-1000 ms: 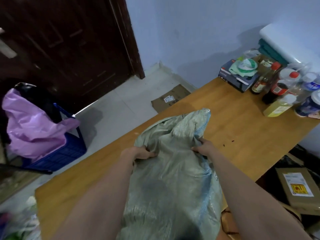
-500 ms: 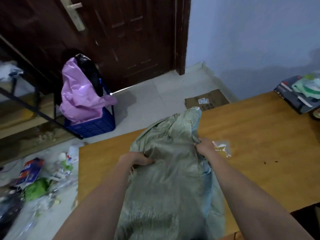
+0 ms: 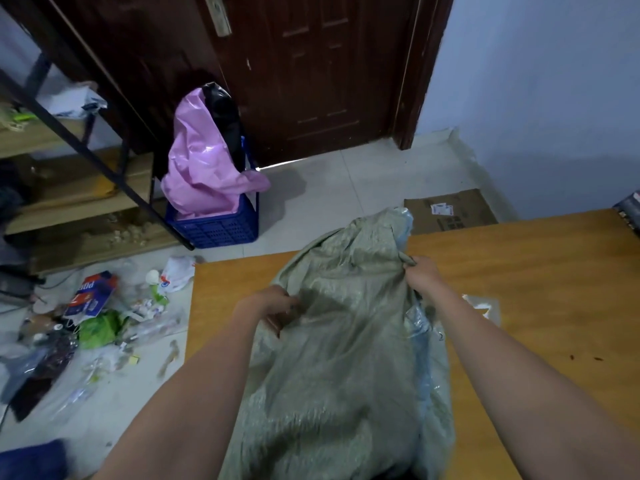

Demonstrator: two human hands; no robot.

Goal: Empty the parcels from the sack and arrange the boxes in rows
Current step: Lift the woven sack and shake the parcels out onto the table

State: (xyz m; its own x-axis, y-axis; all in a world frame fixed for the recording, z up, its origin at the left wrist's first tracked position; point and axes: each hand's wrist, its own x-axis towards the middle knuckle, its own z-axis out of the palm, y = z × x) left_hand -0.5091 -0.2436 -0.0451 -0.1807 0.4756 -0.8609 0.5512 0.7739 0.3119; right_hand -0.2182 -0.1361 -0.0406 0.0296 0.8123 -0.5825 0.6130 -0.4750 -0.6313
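Sack on wooden table, both hands gripping it, tiled floor, dark door

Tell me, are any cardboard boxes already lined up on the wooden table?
No, the wooden table holds only the grey-green woven sack and a small clear wrapper.

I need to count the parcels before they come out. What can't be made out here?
- Parcels: head view, hidden inside the sack; its woven cloth covers them.
- Fingertips of both hands, left hand and right hand: buried in sack folds.
- Dark item at table corner: cut by right edge.
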